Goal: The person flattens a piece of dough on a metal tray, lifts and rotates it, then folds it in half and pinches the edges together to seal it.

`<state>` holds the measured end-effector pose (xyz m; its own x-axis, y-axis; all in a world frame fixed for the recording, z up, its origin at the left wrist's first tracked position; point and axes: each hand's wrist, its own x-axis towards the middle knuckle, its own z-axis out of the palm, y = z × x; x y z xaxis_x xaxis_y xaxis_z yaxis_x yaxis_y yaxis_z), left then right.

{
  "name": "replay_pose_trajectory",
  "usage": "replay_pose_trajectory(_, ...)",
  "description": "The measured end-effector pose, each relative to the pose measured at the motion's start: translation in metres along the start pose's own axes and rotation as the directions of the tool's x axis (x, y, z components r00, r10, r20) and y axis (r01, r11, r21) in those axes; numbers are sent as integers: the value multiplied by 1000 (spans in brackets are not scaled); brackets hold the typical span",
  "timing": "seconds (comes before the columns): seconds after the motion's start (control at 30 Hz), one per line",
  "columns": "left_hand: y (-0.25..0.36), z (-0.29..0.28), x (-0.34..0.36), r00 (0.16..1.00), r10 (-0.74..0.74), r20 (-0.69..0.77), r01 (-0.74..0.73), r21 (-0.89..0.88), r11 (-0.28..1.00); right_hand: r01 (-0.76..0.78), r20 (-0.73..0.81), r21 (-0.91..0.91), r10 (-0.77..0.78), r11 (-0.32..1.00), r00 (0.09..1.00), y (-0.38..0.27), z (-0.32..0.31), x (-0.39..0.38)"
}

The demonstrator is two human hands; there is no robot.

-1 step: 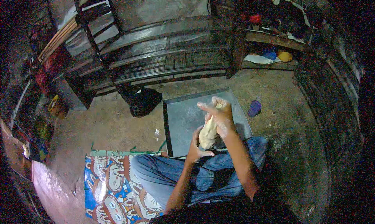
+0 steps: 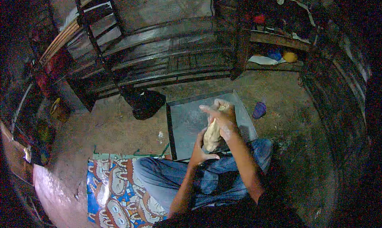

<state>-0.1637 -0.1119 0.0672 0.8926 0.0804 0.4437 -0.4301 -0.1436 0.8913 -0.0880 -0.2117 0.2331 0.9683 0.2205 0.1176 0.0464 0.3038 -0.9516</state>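
Note:
A pale, long lump of dough (image 2: 213,137) is held between my hands above a grey metal tray (image 2: 183,132). My right hand (image 2: 223,115), dusted with flour, is closed round the upper end of the dough, and a bit of dough shows by its curled fingers. Cupped round the lower end is my left hand (image 2: 201,150), its thumb stretched out toward the right below the dough. Its other fingers are partly hidden behind the lump. White flour smears mark the tray's surface.
Around the tray are a black plastic bag (image 2: 148,104) on the left and a small purple object (image 2: 259,110) on the right. A patterned mat (image 2: 119,188) lies beside my crossed legs (image 2: 159,176). Dark slatted furniture (image 2: 171,57) and a low shelf (image 2: 274,67) stand beyond.

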Motion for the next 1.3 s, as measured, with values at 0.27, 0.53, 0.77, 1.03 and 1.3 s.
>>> replay_pose_trajectory(0.27, 60, 12, 11, 978, -195, 71, 205, -186, 961, 37, 75, 82, -44, 996, 996, -29, 12, -24)
replay_pose_trajectory(0.53, 84, 9, -8, 956, -171, 237, 201, -112, 973, 60, 233, 76, -77, 995, 969, -65, 3, -54)
replay_pose_trajectory(0.77, 148, 25, 7, 997, -38, 74, 32, 83, 996, 126, 291, 54, -136, 991, 947, -84, 9, -68)
replay_pose_trajectory(1.03, 119, 2, 40, 989, -97, -114, 82, -130, 988, 284, 613, 2, -225, 959, 757, -62, -2, -15)
replay_pose_trajectory(1.3, 73, -31, 91, 994, -104, -33, 70, -534, 843, 375, 790, -210, -69, 903, 609, 73, -68, 28)
